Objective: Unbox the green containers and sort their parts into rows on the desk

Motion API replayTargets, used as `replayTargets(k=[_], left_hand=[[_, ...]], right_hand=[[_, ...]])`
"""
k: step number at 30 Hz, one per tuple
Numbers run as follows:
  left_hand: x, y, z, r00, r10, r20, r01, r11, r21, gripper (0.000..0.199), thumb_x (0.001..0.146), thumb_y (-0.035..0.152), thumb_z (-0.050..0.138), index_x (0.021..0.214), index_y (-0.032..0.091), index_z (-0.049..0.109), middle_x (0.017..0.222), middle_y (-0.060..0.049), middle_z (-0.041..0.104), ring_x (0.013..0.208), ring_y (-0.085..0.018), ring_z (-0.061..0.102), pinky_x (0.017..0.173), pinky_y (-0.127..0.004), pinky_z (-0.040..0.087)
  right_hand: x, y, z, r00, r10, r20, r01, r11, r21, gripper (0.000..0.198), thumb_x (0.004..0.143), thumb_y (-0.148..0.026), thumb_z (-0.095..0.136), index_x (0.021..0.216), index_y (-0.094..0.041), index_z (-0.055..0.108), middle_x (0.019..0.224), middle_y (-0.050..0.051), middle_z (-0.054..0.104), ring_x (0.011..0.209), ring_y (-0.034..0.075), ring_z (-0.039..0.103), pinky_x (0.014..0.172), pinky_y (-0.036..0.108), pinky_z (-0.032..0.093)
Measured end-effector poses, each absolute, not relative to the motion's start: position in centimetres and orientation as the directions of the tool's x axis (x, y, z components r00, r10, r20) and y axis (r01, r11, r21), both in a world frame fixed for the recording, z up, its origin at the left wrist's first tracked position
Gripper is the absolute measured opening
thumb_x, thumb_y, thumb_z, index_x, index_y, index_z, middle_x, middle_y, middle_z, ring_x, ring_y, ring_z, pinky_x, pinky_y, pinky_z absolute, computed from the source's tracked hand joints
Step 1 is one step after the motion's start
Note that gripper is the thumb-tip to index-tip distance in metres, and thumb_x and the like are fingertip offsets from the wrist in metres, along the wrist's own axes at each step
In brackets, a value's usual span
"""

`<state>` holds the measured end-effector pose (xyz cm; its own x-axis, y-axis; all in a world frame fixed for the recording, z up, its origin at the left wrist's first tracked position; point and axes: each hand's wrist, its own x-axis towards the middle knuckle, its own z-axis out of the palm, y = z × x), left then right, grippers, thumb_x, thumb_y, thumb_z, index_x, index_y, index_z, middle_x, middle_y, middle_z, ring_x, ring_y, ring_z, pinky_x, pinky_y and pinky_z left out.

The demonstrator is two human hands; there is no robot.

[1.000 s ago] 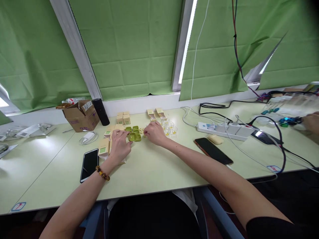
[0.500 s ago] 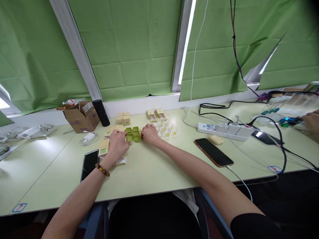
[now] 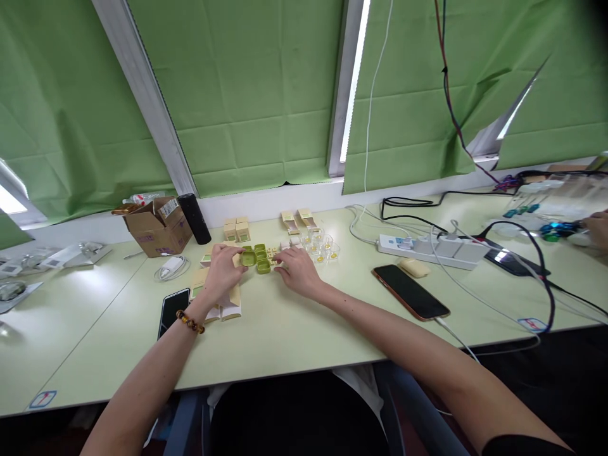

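My left hand [image 3: 223, 272] has its thumb and fingers closed on the edge of a small green square container [image 3: 248, 258], lifted or tilted toward me. Beside it several more green containers [image 3: 263, 266] sit together in a cluster. My right hand [image 3: 300, 273] is just right of them, thumb and forefinger apart, over some small yellowish pieces [image 3: 272, 251] on the table. I cannot make out anything between its fingers. Small clear cups [image 3: 331, 252] with yellow centres stand beyond the right hand. Cream cartons [image 3: 231, 311] lie under and beside my left wrist.
A phone [image 3: 173, 307] lies by my left forearm, another phone [image 3: 409, 291] at right beside a power strip [image 3: 434, 250] with loose cables. A cardboard box [image 3: 156, 231] and black cylinder [image 3: 194, 218] stand at the back left. Another person's hand [image 3: 596, 228] shows at far right.
My right hand has drawn back to the right from the green containers, its thumb and forefinger parting and uncovering the yellowish pieces. The container at my left hand now looks larger and tilted.
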<state>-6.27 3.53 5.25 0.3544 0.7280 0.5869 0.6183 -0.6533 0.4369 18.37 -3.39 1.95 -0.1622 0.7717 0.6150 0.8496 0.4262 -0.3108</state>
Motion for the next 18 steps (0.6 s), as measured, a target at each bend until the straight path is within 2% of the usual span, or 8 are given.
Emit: replayTargets(k=[2, 4, 9, 11, 13, 15, 16, 18], left_hand=[[-5.8, 2.9, 5.8, 0.391, 0.762, 0.516, 0.597, -0.637, 0.487, 0.042, 0.073, 0.023, 0.085, 0.114, 0.025, 0.08, 0.112, -0.009, 0.074, 0.116, -0.033, 0.061, 0.098, -0.048, 0.052], [-5.3, 2.1, 6.0, 0.421, 0.785, 0.454, 0.571, -0.618, 0.54, 0.043, 0.073, 0.026, 0.088, 0.115, 0.027, 0.08, 0.113, -0.008, 0.074, 0.113, -0.03, 0.065, 0.098, -0.045, 0.053], [-4.5, 0.1, 5.8, 0.47, 0.74, 0.481, 0.446, -0.67, 0.594, 0.056, 0.079, 0.026, 0.085, 0.133, 0.027, 0.07, 0.125, -0.009, 0.072, 0.11, -0.027, 0.068, 0.096, -0.042, 0.055], [-4.3, -0.9, 5.7, 0.468, 0.661, 0.586, 0.446, -0.749, 0.49, 0.051, 0.085, 0.025, 0.08, 0.135, 0.025, 0.067, 0.13, -0.011, 0.07, 0.119, -0.029, 0.063, 0.104, -0.047, 0.051], [-4.2, -1.8, 5.8, 0.495, 0.548, 0.674, 0.477, -0.82, 0.316, 0.032, 0.092, 0.022, 0.072, 0.124, 0.026, 0.072, 0.131, -0.011, 0.069, 0.132, -0.032, 0.053, 0.114, -0.054, 0.042], [-4.0, -2.3, 5.8, 0.533, 0.479, 0.697, 0.467, -0.854, 0.23, 0.02, 0.095, 0.019, 0.067, 0.11, 0.027, 0.077, 0.128, -0.01, 0.071, 0.134, -0.033, 0.048, 0.116, -0.057, 0.037], [-3.9, -2.3, 5.8, 0.531, 0.484, 0.696, 0.445, -0.858, 0.257, 0.016, 0.095, 0.019, 0.067, 0.104, 0.027, 0.078, 0.123, -0.009, 0.072, 0.131, -0.033, 0.05, 0.115, -0.057, 0.038], [-3.9, -1.9, 5.6, 0.469, 0.592, 0.655, 0.374, -0.805, 0.46, 0.007, 0.091, 0.023, 0.073, 0.095, 0.024, 0.078, 0.107, -0.009, 0.075, 0.116, -0.03, 0.058, 0.107, -0.051, 0.045]], right_hand=[[17.7, -4.1, 1.4, -0.153, 0.723, 0.674, 0.766, 0.517, -0.381, 0.045, 0.095, -0.02, 0.07, 0.138, -0.02, 0.06, 0.122, 0.013, 0.074, 0.104, 0.028, 0.066, 0.092, 0.045, 0.052], [17.1, -4.5, 1.0, -0.156, 0.688, 0.709, 0.684, 0.593, -0.425, 0.06, 0.095, -0.026, 0.071, 0.151, -0.024, 0.047, 0.134, 0.014, 0.069, 0.108, 0.029, 0.067, 0.093, 0.048, 0.056], [16.7, -4.7, 1.1, -0.157, 0.691, 0.706, 0.515, 0.667, -0.539, 0.048, 0.098, -0.027, 0.066, 0.144, -0.026, 0.051, 0.133, 0.014, 0.068, 0.111, 0.028, 0.068, 0.084, 0.045, 0.062], [16.8, -4.8, 1.3, -0.133, 0.702, 0.7, 0.455, 0.671, -0.586, 0.046, 0.097, -0.028, 0.067, 0.141, -0.025, 0.051, 0.13, 0.014, 0.068, 0.11, 0.027, 0.068, 0.08, 0.042, 0.063], [16.9, -4.8, 1.5, -0.116, 0.709, 0.695, 0.424, 0.668, -0.611, 0.048, 0.097, -0.03, 0.068, 0.14, -0.025, 0.05, 0.125, 0.013, 0.069, 0.105, 0.025, 0.069, 0.077, 0.04, 0.063], [17.0, -5.0, 1.7, -0.104, 0.711, 0.695, 0.416, 0.666, -0.619, 0.05, 0.096, -0.032, 0.069, 0.14, -0.024, 0.048, 0.119, 0.011, 0.07, 0.098, 0.023, 0.07, 0.077, 0.04, 0.063], [17.1, -5.1, 1.8, -0.098, 0.709, 0.699, 0.413, 0.668, -0.62, 0.051, 0.096, -0.034, 0.07, 0.141, -0.024, 0.047, 0.118, 0.01, 0.07, 0.095, 0.022, 0.07, 0.077, 0.039, 0.062], [17.2, -5.3, 2.0, -0.074, 0.702, 0.708, 0.406, 0.67, -0.621, 0.053, 0.096, -0.036, 0.07, 0.142, -0.025, 0.045, 0.117, 0.01, 0.07, 0.097, 0.022, 0.07, 0.076, 0.038, 0.062]])
